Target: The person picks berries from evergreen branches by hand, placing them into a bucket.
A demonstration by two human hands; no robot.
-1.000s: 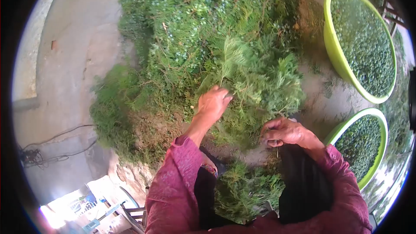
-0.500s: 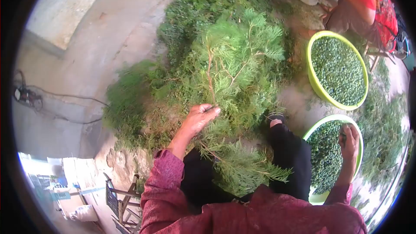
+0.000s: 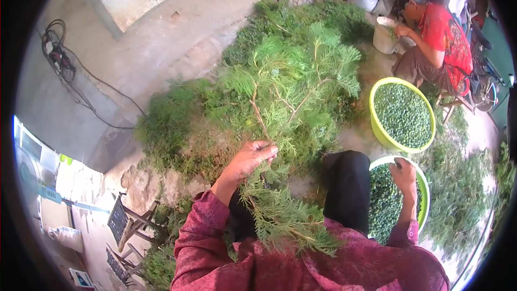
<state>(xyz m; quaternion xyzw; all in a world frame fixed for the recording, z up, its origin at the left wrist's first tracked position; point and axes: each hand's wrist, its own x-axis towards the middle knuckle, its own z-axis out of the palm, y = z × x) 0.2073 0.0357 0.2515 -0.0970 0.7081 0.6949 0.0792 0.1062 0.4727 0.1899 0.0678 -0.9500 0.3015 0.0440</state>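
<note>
1. Outdoor concrete yard floor (image 3: pixel 161 37), wire-mesh gate at the top, cables (image 3: pixel 59 56) lying at left, folded wooden chairs (image 3: pixel 126 223) at lower left.
2. Big pile of cut evergreen branches (image 3: pixel 177 124) covers the floor ahead of the person.
3. Left hand (image 3: pixel 250 159) is closed around the woody stem of 1 leafy branch (image 3: pixel 293 83), which stands up in front of the pile; its lower fronds hang over the lap.
4. Right hand (image 3: pixel 405 175) is over the near green basin (image 3: pixel 425 183), fingers curled; whether it holds any berries, cannot tell.
5. Change: 1 second ago both hands were together at the branch in front of the knees; half a second ago the right hand was already out at the near basin, and it is over the green berries there now. Reads as picked berries going from branch to basin.
6. Far green basin (image 3: pixel 377 129), also full of green berries, sits just beyond.
7. Another person in a red shirt (image 3: pixel 444 35) sits at top right beside a white bucket (image 3: pixel 385 35).
</note>
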